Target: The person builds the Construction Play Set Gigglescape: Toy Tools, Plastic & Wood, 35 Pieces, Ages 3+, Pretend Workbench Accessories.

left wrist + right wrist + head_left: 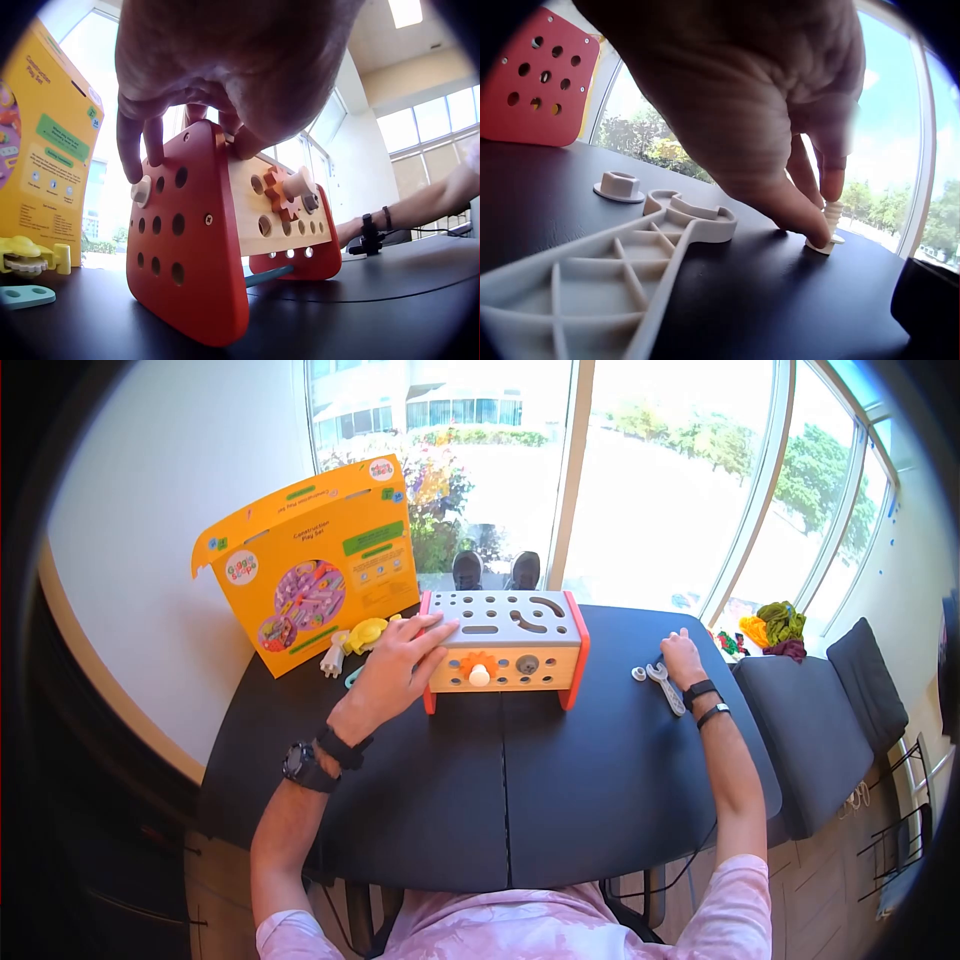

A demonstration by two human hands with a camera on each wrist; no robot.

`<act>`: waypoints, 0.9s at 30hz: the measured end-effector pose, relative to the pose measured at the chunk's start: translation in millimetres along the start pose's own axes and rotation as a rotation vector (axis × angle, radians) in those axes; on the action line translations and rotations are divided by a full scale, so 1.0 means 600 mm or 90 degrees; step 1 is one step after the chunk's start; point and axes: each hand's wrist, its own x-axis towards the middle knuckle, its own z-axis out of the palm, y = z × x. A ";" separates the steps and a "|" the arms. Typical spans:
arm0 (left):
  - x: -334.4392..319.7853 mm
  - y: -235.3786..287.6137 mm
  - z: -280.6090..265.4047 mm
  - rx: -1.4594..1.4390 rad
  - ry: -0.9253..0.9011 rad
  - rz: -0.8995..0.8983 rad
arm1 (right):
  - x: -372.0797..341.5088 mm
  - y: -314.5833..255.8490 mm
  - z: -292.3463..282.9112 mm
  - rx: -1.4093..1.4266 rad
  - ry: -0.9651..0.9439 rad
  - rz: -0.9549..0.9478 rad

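Observation:
A toy workbench (500,645) with red ends, a grey top and wooden sides stands upright on the table. My left hand (397,665) holds its left end, with fingers over the top edge and the red panel (176,225). One fingertip is right at a white knob (141,192) in that panel. On the front side are an orange gear (283,193) with a white peg and a grey round piece (527,664). My right hand (682,658) pinches a white toy bolt (832,217), its head down at the tabletop. Beside it lie a toy wrench (665,688) and a white nut (619,186).
A yellow play-set box (310,560) stands behind at the left. Before it lie yellow toy pieces (368,634) and a light teal flat piece (26,296). Right of the table (600,790) is a dark padded chair (815,720). Large windows stand beyond.

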 end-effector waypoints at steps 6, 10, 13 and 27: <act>0.000 -0.003 0.003 -0.006 0.009 0.003 | 0.016 0.006 -0.009 -0.017 -0.093 0.035; -0.002 -0.004 0.002 -0.004 0.006 0.000 | -0.004 -0.001 -0.044 0.022 0.009 0.121; -0.002 0.000 0.004 -0.004 -0.002 -0.004 | -0.002 0.021 -0.028 0.087 -0.054 0.162; -0.001 0.001 0.001 0.002 -0.010 -0.006 | 0.013 0.134 -0.028 0.323 -0.049 0.310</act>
